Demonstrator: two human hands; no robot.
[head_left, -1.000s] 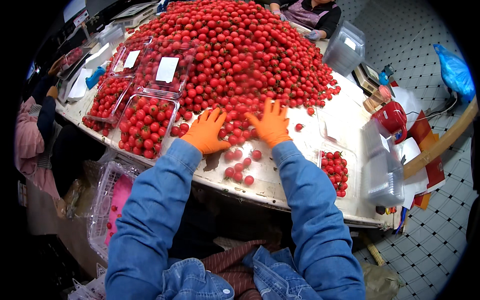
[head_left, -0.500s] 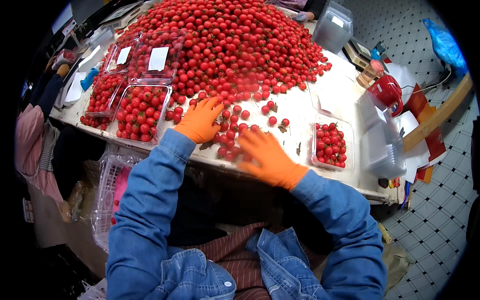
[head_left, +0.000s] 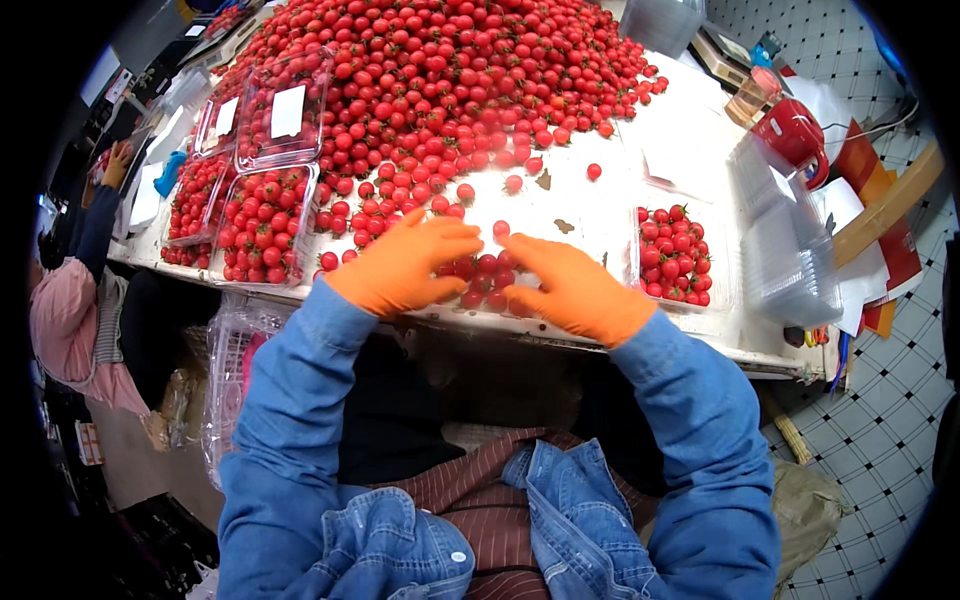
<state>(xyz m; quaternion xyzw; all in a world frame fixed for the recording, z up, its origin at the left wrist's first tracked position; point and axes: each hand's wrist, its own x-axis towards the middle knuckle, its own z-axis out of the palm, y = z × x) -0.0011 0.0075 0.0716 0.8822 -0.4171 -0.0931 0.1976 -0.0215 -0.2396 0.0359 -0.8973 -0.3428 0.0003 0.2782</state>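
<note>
Both of my hands wear orange gloves and face each other near the front edge of the table. My left hand (head_left: 405,265), its fingers curved and apart, rests at the left of a small cluster of cherry tomatoes (head_left: 487,266). From the other side my right hand (head_left: 580,288) reaches in, thumb and fingers spread, its fingertips at the cluster. Neither hand is closed around a tomato. Beyond them rises a large heap of red cherry tomatoes (head_left: 430,90). To the right, a clear plastic box (head_left: 720,285) is partly filled with tomatoes.
Filled clear boxes (head_left: 265,225) stand at the left, with a closed labelled box (head_left: 285,110) on top. Stacked empty boxes (head_left: 790,235) and a red mug (head_left: 795,135) are at the right. Dry leaf bits (head_left: 565,226) lie on the white tabletop (head_left: 570,195). Another person sits far left.
My right hand, blurred before, has come closer to my left hand, gathering tomatoes between them. The view has shifted slightly. Fewer loose tomatoes lie right of the cluster.
</note>
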